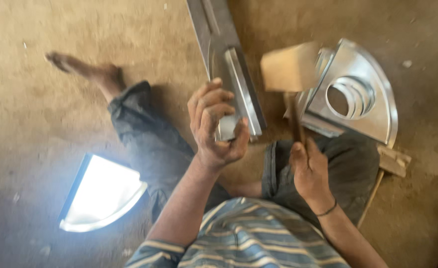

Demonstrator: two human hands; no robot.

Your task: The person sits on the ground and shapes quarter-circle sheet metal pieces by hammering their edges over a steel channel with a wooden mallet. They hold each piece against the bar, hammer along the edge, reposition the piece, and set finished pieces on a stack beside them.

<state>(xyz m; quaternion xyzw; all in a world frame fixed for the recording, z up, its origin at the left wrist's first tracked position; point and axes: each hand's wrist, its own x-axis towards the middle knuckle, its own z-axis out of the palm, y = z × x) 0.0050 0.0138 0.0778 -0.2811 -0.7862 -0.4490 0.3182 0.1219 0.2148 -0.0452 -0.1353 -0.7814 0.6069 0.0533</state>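
Note:
I sit on a dirt floor with my legs spread. My left hand [215, 126] grips the near end of a long folded strip of sheet metal [226, 54] that runs away from me toward the top of the view. My right hand [308, 171] is closed on the handle of a wooden mallet [289, 67], whose pale block head hovers just right of the strip. The picture is blurred by motion.
A stack of shiny quarter-round metal pieces with round holes [365, 94] lies to the right of the mallet. A single bright quarter-round sheet [102, 193] lies by my left leg. A wooden block [393, 160] and a thin stick sit at the right.

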